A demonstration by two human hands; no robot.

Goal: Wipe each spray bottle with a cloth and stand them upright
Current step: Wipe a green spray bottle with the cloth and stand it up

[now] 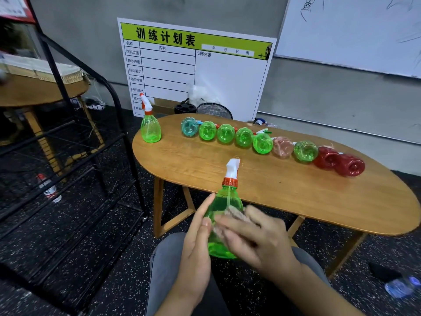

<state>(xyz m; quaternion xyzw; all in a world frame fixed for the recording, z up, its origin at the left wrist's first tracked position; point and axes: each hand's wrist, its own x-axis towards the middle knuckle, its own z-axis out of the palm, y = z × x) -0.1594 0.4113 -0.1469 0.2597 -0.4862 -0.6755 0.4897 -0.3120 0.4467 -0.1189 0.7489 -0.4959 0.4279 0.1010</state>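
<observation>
While the left hand (196, 242) grips the green spray bottle (224, 222) upright above the lap, near the surface (284, 197), the right hand (257, 236) presses the cloth (234, 213) against its side.

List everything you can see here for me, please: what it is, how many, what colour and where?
Table: one, wooden, oval, centre.
Standing bottle: one, green with orange-white sprayer, upright at the table's far left edge.
Lying bottles: nine in a row along the far side; one teal, five green, one pink, two red.
Held bottle: one, green, in front of the table's near edge.
Cloth: one, pale, pressed on the held bottle.
Chart board: one, white with green header, leaning on the wall.
Whiteboard: one, white, upper right.
Rack: one, black metal, left.
Water bottle: one, clear, on the floor at left.
Left hand: steadies the held bottle.
Right hand: presses the cloth.
</observation>
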